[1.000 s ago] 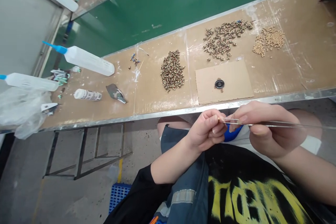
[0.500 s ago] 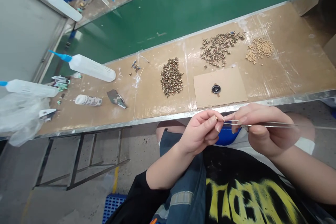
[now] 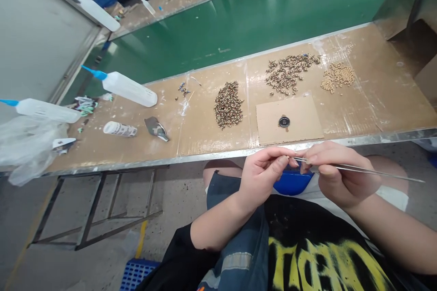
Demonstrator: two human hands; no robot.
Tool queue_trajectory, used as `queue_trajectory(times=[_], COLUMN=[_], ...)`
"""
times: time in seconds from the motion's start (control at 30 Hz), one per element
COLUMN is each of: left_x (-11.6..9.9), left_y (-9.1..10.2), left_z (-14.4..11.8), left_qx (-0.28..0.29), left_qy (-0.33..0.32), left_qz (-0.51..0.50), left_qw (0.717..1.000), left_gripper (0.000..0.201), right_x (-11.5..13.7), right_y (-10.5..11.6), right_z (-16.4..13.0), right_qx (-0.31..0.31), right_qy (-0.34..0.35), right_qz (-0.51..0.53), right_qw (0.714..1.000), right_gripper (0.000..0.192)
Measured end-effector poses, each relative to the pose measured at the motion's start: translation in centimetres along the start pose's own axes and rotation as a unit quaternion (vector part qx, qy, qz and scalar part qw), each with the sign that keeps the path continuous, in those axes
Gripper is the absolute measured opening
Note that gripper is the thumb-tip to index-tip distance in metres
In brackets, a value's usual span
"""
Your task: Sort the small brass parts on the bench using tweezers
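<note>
My left hand (image 3: 261, 177) is closed in a pinch, thumb against forefinger, just past the table's front edge. Between those fingertips is a small bead, almost wholly hidden now. Long thin metal tweezers (image 3: 385, 173) lie in my right hand (image 3: 344, 170), which is closed on them with thumb and fingers. Their points reach my left fingertips. Beyond the hands, a round black dish (image 3: 284, 121) sits on a cardboard piece (image 3: 307, 132) on the table.
Piles of small gold-brown metal pieces (image 3: 228, 105) (image 3: 290, 72) and tan beads (image 3: 337, 77) lie on the cardboard-covered table (image 3: 201, 136). Blue-tipped bottles (image 3: 129, 88), a white tube (image 3: 119, 129) and a plastic bag (image 3: 30, 150) are at left. Behind runs a green belt (image 3: 239, 27).
The view has shifted, so the table appears slightly lower and further right. My left fingertips now cover the bead that showed before. The tweezers stay in my right hand, their rear end tilted lower.
</note>
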State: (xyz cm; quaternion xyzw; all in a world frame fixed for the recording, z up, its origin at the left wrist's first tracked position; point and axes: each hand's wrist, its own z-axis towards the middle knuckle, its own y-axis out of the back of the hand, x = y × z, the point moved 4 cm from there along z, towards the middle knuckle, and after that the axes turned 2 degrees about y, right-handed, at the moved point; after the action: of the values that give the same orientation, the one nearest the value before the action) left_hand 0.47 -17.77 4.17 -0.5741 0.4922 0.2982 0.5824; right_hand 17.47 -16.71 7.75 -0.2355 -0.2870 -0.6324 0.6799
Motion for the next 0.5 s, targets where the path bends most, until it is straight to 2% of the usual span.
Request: queue_trajectory(times=[0.5], left_x=[0.4], left_y=[-0.34], left_z=[0.11], left_qx=[-0.043], left_qy=[-0.025], left_qz=[-0.031], left_qw=[0.998], left_gripper=[0.024], right_x=[-0.35], right_y=[-0.2], right_z=[-0.22], right_qx=[-0.021], right_qy=[-0.006], right_qz=[0.0], right_qw=[1.0], right_gripper=[0.016])
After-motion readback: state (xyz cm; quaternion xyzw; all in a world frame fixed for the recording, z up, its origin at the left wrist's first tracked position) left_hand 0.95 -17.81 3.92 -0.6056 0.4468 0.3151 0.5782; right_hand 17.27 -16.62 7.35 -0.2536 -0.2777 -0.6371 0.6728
